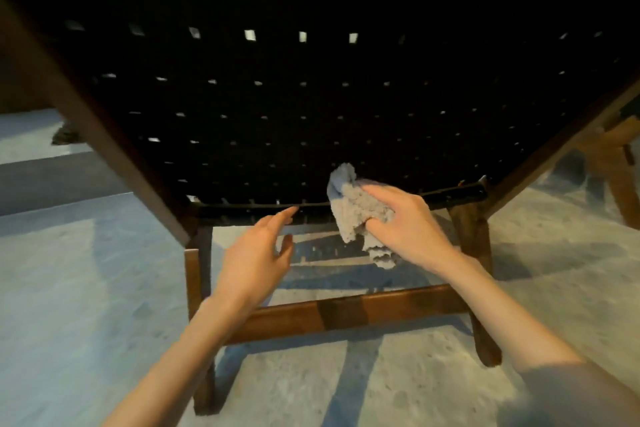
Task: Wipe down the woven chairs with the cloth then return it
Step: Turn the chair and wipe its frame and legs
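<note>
Black webbing, woven in a wide basket pattern with small gaps that let light through, fills most of the view: it is the panel of the woven chair, stretched in a brown wooden frame whose side rails splay outward toward the far left and far right. Along the near edge of the panel runs a dark bottom rail, and beneath it two wooden legs are joined by a brown crossbar close to the floor. The cloth – a fluffy grey-beige rag with a bluish fold at its top – lies against the lower right part of the webbing, right at the bottom rail, with one ragged corner hanging down below it. The right hand grips it, fingers curled into the bunched fabric and thumb laid across the top. The left hand is just to the left of the cloth and holds nothing; its fingers are straight and a little apart, the forefinger reaching up to the bottom rail – whether it touches the rail I cannot tell. Both forearms are bare. The floor is pale, mottled grey, crossed by dark bands of shadow. At the right edge stands part of another wooden frame, well apart from the hands.
</note>
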A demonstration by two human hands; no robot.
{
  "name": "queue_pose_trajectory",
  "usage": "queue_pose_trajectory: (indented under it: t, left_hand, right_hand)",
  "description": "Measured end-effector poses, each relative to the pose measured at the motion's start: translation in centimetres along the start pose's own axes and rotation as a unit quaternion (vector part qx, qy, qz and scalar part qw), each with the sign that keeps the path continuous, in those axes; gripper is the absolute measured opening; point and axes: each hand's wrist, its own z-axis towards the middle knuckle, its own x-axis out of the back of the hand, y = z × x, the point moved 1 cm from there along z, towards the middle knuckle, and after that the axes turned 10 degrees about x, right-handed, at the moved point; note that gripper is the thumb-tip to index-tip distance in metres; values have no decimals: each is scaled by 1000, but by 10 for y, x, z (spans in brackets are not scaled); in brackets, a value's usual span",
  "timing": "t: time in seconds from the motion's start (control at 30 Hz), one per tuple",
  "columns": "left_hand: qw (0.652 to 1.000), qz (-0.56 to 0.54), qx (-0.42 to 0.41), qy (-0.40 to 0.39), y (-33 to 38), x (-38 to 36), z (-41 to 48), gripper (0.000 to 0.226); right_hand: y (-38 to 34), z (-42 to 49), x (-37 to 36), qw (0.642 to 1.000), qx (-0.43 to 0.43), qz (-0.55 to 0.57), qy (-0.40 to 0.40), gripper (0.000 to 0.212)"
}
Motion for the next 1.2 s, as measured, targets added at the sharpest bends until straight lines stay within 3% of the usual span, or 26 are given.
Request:
queue_pose_trajectory:
  t: [0.2, 0.37, 0.5, 0.63, 0.73, 0.87, 1.1, 1.2]
  left_hand:
    - [985, -85, 87, 119, -47, 70, -33, 41]
    - [968, -139, 124, 170, -77, 114, -35, 49]
    - [971, -164, 92, 151, -84, 144, -27, 68]
    - [976, -175, 53, 117, -90, 158, -23, 77]
    - [980, -173, 48, 86, -100, 156, -19, 80]
    - [979, -186, 71, 38, -111, 138, -14, 80]
    - [973, -217, 75, -3, -124, 114, -12, 87]
    - [972, -219, 85, -13, -130, 110, -13, 90]
  right_hand:
    - [-113, 41, -38, 989, 138, 44, 15, 62]
    - [-201, 82, -56, 973, 183, 93, 102, 61]
    - [-253, 114, -68, 963, 184, 121, 154, 58]
    - [-256, 120, -86, 957, 201, 44, 205, 37]
    - [-236, 118, -102, 961, 204, 16, 188, 16]
    - [-201, 111, -137, 971, 183, 5, 154, 5]
    - [-128, 81, -219, 996, 28, -76, -43, 9]
    - [-119, 77, -231, 995, -10, -64, -80, 7]
